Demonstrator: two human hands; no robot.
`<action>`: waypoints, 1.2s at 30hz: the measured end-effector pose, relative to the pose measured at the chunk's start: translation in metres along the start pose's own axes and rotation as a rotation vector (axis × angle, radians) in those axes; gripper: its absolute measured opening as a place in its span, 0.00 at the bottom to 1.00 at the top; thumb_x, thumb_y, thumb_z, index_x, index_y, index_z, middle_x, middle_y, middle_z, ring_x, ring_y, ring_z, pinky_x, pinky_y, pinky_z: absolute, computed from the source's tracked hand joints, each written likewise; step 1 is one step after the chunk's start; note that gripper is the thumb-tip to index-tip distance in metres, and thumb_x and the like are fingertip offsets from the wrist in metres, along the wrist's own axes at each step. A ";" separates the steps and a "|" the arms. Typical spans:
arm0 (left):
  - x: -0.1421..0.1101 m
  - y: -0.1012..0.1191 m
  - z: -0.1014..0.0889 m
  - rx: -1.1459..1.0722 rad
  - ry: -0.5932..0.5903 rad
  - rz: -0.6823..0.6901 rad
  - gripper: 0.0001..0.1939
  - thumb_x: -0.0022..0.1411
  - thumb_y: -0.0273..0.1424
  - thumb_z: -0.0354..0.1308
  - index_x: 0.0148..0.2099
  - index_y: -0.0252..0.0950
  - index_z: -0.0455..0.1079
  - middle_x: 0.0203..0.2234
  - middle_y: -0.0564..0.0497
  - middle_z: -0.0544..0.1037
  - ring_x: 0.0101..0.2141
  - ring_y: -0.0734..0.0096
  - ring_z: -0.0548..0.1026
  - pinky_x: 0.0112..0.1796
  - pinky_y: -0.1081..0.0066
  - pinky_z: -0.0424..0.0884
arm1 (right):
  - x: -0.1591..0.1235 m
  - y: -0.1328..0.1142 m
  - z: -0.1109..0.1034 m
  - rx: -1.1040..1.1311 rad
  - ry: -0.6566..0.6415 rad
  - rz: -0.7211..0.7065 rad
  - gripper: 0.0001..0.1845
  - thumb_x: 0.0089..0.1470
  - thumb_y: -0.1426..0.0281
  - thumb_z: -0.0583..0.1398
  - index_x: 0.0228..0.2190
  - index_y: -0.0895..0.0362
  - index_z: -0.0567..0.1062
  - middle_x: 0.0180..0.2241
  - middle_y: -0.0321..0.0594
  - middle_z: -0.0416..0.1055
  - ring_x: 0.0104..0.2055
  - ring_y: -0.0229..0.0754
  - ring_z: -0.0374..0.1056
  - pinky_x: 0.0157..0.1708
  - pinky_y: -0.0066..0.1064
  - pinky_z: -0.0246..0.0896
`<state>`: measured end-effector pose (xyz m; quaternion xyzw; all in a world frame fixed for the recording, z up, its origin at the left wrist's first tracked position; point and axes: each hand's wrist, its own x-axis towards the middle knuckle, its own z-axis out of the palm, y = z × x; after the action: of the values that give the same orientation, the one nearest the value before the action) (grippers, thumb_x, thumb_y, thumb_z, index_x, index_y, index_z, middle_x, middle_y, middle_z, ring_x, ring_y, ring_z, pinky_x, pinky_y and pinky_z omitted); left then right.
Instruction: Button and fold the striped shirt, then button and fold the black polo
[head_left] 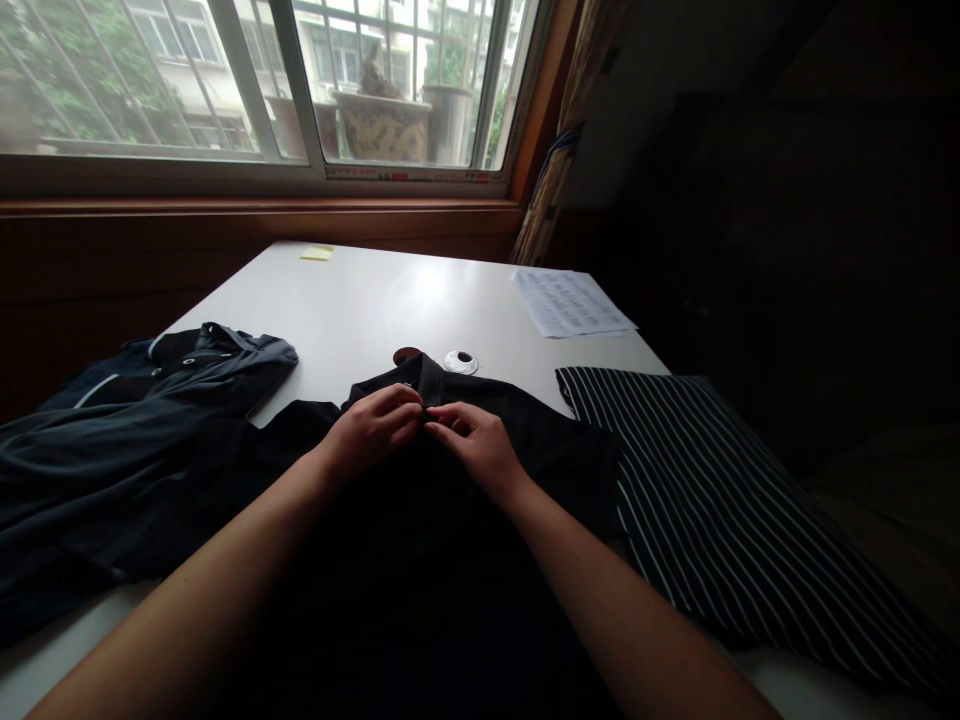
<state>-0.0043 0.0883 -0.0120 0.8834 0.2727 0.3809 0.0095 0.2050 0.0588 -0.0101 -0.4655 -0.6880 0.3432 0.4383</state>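
Note:
A black collared shirt (427,580) lies spread over the near part of the white table (360,290), its collar toward the window. My left hand (381,425) pinches the dark cloth just below the collar (431,380). Close against it, my right hand (476,442) pinches the same spot with thumb and forefinger. The fingertips of both hands nearly meet at the front opening. Whether a button sits between them is too small and dark to tell.
Left of the shirt lies a crumpled dark blue-grey garment (217,370) with white-edged trim. A black-and-white striped cloth (675,470) is at the right. Beyond the collar are a round white-rimmed piece (461,362) and a brown disc (406,354). Printed sheets (571,303) and a yellow note (317,253) lie farther back.

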 end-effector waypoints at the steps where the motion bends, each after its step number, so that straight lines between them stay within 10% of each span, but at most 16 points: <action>1: 0.000 0.000 0.000 -0.002 0.003 -0.004 0.05 0.67 0.26 0.57 0.43 0.39 0.72 0.43 0.48 0.75 0.39 0.70 0.77 0.41 0.71 0.76 | 0.000 0.000 0.000 -0.001 -0.001 -0.001 0.12 0.54 0.64 0.67 0.41 0.54 0.82 0.32 0.37 0.77 0.30 0.38 0.68 0.33 0.29 0.63; 36: 0.006 0.003 -0.005 -0.055 0.110 -0.017 0.06 0.66 0.24 0.59 0.44 0.39 0.72 0.42 0.47 0.76 0.41 0.69 0.78 0.43 0.70 0.77 | -0.003 0.000 0.000 -0.048 -0.050 -0.049 0.17 0.57 0.62 0.65 0.48 0.52 0.77 0.33 0.34 0.74 0.28 0.36 0.65 0.32 0.28 0.63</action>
<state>-0.0025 0.0881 -0.0038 0.8583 0.2699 0.4359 0.0221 0.2061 0.0557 -0.0110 -0.4502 -0.7180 0.3275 0.4178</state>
